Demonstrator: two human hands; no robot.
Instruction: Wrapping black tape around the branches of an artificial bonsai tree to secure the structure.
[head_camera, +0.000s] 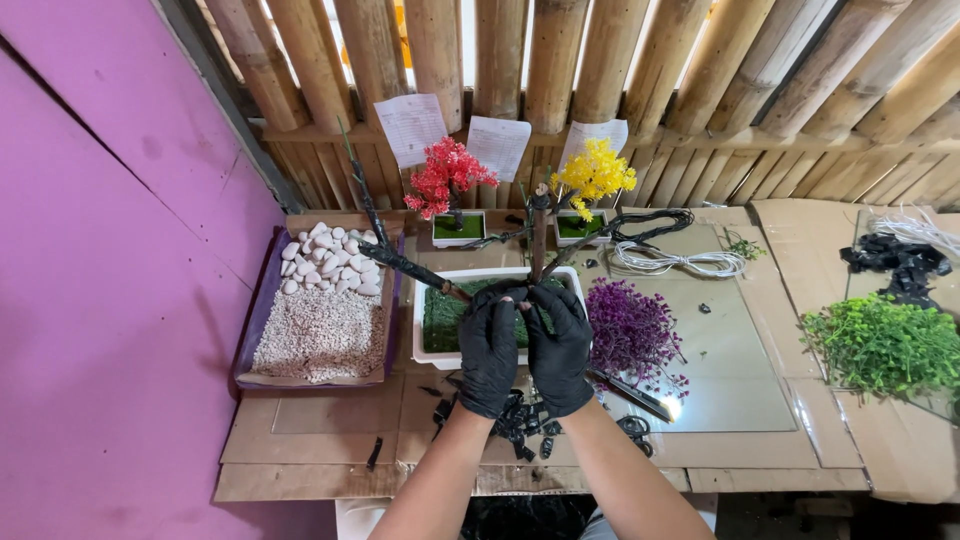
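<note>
Both my hands wear black gloves. My left hand (487, 350) and my right hand (560, 350) are side by side, closed around the base of a dark bare artificial tree trunk (539, 240) with branches spreading left and right. The trunk base stands in a white rectangular pot (432, 358) lined with green moss. A pile of purple artificial foliage (630, 330) lies just right of my right hand.
A tray (258, 310) holds white pebbles and fine gravel on the left. Two small finished trees, red (447, 180) and yellow (594, 175), stand at the back. White cord (680, 262), green foliage (880, 345), black pieces (520, 420), a glass sheet (720, 350).
</note>
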